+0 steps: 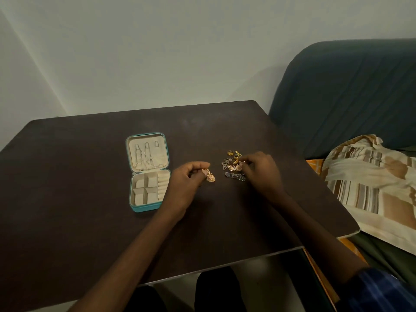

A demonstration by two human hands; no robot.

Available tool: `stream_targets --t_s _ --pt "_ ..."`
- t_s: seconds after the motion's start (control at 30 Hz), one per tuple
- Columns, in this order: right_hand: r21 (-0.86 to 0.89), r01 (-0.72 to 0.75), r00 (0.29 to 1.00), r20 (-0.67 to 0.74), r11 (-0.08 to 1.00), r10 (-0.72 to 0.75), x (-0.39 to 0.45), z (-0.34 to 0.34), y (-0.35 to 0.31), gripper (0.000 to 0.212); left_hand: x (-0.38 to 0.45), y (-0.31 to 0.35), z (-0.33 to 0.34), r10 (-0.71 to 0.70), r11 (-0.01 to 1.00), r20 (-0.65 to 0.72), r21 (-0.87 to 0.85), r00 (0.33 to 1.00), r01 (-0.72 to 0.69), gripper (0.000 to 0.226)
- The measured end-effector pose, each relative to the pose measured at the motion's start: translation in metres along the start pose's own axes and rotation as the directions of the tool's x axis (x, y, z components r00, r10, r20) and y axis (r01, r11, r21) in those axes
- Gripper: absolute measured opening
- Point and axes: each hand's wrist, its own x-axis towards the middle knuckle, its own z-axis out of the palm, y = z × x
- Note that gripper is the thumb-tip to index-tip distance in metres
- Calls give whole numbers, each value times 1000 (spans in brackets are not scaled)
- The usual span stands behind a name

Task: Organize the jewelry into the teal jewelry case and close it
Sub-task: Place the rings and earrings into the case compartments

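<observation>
Table (pixel 90 199): dark brown top; carries the case and the loose jewelry.
Jewelry case (pixel 147 210): teal shell, cream lining, lying open and flat on the table, left of both hands. The lid half lies on the far side, the tray half on the near side.
Lid half (pixel 157 157): thin silver chains (pixel 144 158) hang from hooks and trail toward the hinge.
Tray half (pixel 139 183): square compartments on the left, a column of ring rolls (pixel 162 183) on the right. No piece can be made out in the compartments.
Left hand (pixel 186 181): fingers curled, pinching a gold bell-shaped earring (pixel 210 176) at its top; the bell hangs just off the fingertips, between the case and the pile.
Right hand (pixel 258 170): fingers curled into the near right edge of the pile; which piece it holds cannot be told.
Jewelry pile (pixel 231 164): gold and dark metal pieces clustered on the table right of centre, well apart from the case.
Sofa (pixel 349 91): dark blue, right of the table.
Striped cloth (pixel 371 181): cream and brown, lying on the sofa seat beside the table edge.
</observation>
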Motion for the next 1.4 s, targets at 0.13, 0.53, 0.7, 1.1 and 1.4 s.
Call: stream_targets --t_s 0.13,0.53,0.7,1.1,1.4 --pt "-237 156 985 111 959 -133 12 7 2 20 2 3 -5 -2 1000 -3 -9 1000 2 23" --pt "-373 145 984 153 916 -94 25 17 -5 24 3 5 -14 -21 998 57 56 998 18 22" --pt "110 -98 994 69 989 91 20 7 -8 18 1 7 -21 27 997 76 76 997 -32 25" --pt "839 -361 927 369 406 64 -32 -30 -99 11 -10 40 -41 165 984 85 51 983 -170 29" --pt "850 -453 878 478 269 -36 -44 1 -165 13 -24 56 -91 162 983 -49 94 986 -156 27"
